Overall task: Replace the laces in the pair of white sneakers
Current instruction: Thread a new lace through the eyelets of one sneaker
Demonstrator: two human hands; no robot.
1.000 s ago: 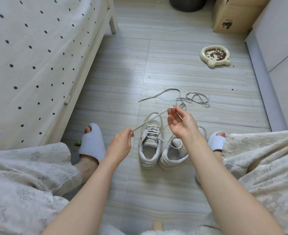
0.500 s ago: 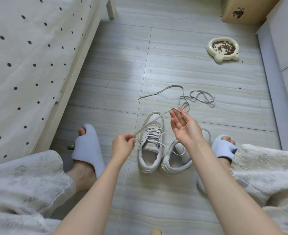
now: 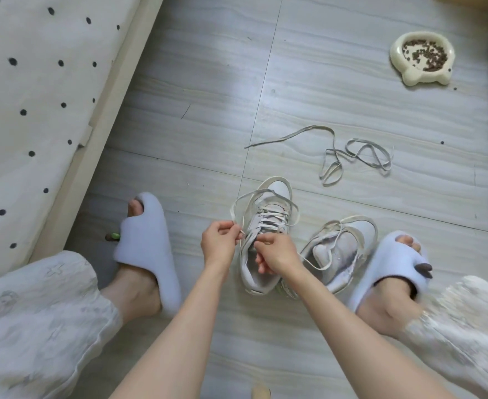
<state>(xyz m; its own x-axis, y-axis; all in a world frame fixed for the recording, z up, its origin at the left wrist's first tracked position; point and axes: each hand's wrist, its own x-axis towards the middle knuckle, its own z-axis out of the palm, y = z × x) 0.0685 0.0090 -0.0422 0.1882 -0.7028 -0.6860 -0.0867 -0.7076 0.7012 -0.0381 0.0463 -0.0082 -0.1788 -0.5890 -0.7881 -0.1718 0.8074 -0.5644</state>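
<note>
Hands (image 3: 248, 249) now down at half-laced sneaker (image 3: 261, 240).

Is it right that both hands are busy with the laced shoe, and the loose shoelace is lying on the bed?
Not quite. The head view shows the loose shoelace lying on the floor, beyond the shoes, not on the bed. The rest is right: the left hand and right hand are both busy with the laced shoe.
</note>
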